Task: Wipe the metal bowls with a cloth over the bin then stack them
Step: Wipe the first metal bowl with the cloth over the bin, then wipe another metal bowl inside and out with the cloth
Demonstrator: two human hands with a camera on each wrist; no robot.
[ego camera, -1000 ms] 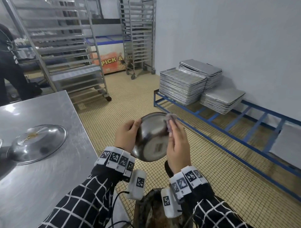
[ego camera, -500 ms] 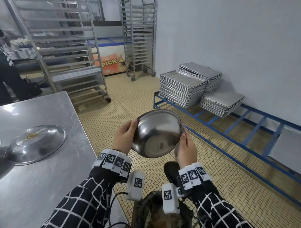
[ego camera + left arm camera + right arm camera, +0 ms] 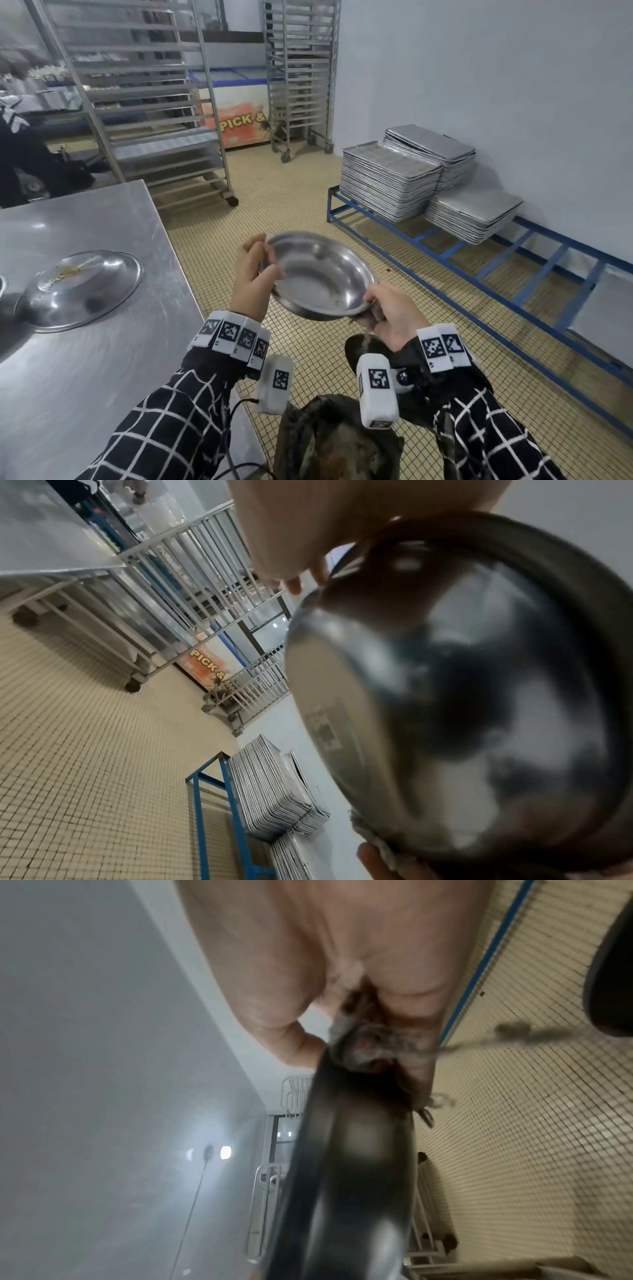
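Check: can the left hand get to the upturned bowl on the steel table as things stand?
Probably not yet. The left hand grips the rim of the held bowl, which the right hand shares with the cloth. The path to the upturned bowl looks free.

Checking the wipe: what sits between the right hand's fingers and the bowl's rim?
The cloth, bunched between the right hand and the metal bowl, clearest in the right wrist view.

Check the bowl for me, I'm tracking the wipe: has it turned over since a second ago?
Yes. The bowl now shows its inside facing up, tipped back from the tray stacks.
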